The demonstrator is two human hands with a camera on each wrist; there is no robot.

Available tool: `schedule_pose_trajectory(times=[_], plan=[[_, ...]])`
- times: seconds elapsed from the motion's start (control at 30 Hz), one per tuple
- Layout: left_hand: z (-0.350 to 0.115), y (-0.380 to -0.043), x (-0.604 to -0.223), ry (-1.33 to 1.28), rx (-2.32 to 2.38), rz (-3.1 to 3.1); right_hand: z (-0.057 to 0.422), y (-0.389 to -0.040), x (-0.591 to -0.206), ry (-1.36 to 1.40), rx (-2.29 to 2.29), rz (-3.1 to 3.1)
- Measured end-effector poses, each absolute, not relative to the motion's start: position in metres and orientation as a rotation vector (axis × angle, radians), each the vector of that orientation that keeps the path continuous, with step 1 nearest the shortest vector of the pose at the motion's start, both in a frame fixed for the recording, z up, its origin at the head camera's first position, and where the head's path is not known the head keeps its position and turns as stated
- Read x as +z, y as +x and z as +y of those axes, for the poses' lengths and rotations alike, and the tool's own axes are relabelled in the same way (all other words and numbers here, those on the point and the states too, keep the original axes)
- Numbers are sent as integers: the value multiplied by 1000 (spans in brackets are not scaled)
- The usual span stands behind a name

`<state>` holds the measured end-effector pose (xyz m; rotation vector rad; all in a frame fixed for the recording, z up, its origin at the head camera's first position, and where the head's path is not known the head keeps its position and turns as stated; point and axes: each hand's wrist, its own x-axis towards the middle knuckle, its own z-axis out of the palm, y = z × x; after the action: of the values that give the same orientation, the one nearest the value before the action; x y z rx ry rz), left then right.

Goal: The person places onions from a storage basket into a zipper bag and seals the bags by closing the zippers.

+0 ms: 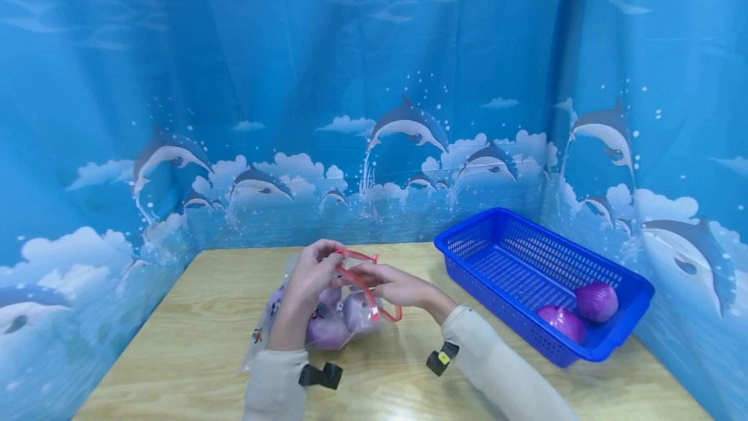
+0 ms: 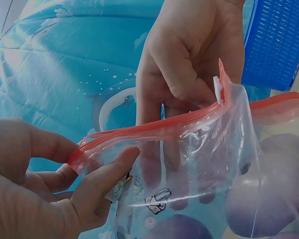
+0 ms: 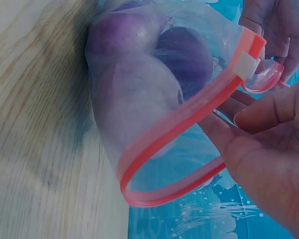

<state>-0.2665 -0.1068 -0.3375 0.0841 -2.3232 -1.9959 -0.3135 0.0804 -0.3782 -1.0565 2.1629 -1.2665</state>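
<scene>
A clear zip bag (image 2: 199, 149) with a red zip strip (image 3: 174, 122) and a white slider (image 3: 246, 65) lies on the table, its mouth spread into a loop. Inside it several red onions (image 3: 134, 97) show through the printed plastic. My left hand (image 1: 310, 281) pinches one end of the red strip between thumb and fingers. At the mouth, my right hand (image 1: 397, 284) reaches in with fairly straight fingers, seen through the plastic in the left wrist view. Its thumb stays on the outer side, near the strip.
To the right stands a blue perforated basket (image 1: 497, 284), with two red onions (image 1: 597, 301) at its near right end. The wooden table (image 1: 193, 323) meets a blue dolphin-print curtain (image 1: 304, 115) at the back and sides.
</scene>
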Motion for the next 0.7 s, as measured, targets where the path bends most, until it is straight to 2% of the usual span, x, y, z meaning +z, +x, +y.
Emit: schedule_pose_trajectory(times=[0.7], plan=[[-107,-266,-337,108,-1998,-2335,115,-314,-356,-1099,-1230,2163]])
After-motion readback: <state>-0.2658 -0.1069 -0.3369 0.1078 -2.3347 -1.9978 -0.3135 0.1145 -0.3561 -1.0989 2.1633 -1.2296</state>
